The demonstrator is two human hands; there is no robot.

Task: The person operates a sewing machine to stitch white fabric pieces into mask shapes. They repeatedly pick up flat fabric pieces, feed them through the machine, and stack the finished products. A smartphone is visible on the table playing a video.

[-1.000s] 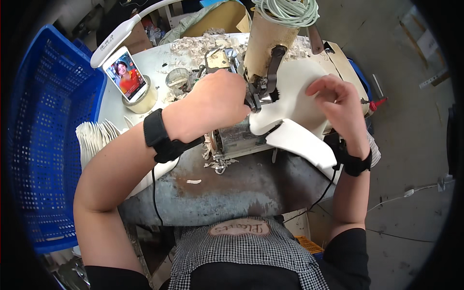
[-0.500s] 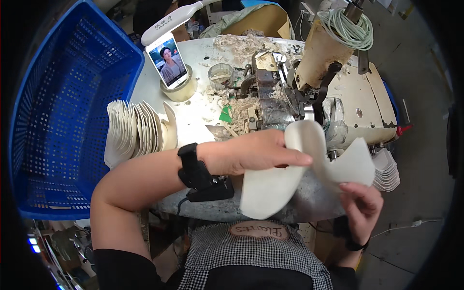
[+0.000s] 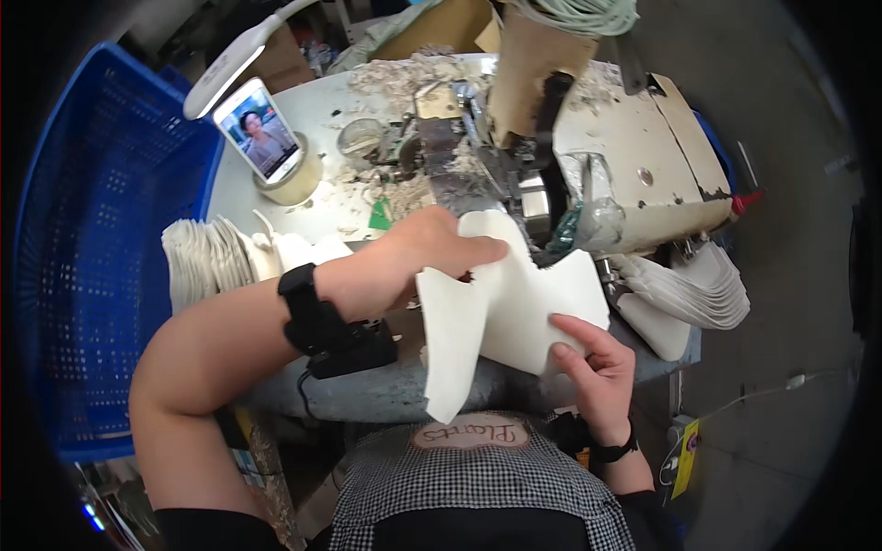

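Observation:
A white, flexible U-shaped sheet piece (image 3: pixel 524 317) is held up in front of the machine, bent, with one end hanging down on the left. My left hand (image 3: pixel 427 257) is closed over its upper left part, thumb on top. At its right edge, my right hand (image 3: pixel 599 372) pinches the sheet between thumb and fingers. Just beyond the piece stands a worn machine with a beige arm and housing (image 3: pixel 634 138). A clear plastic bag (image 3: pixel 593 202) hangs beside its metal parts.
A stack of white pieces (image 3: pixel 207 262) stands left of my forearm; another stack (image 3: pixel 703 289) lies at the table's right edge. A blue crate (image 3: pixel 87 303) is at far left. A phone (image 3: pixel 259 133) leans on a tape roll (image 3: pixel 296 184) under a white lamp (image 3: pixel 234 64). Pale scraps (image 3: pixel 404 78) litter the table.
My right hand has moved left and up, now gripping the piece closer to my left hand. The piece has turned and its bend has changed. The view has shifted to the right.

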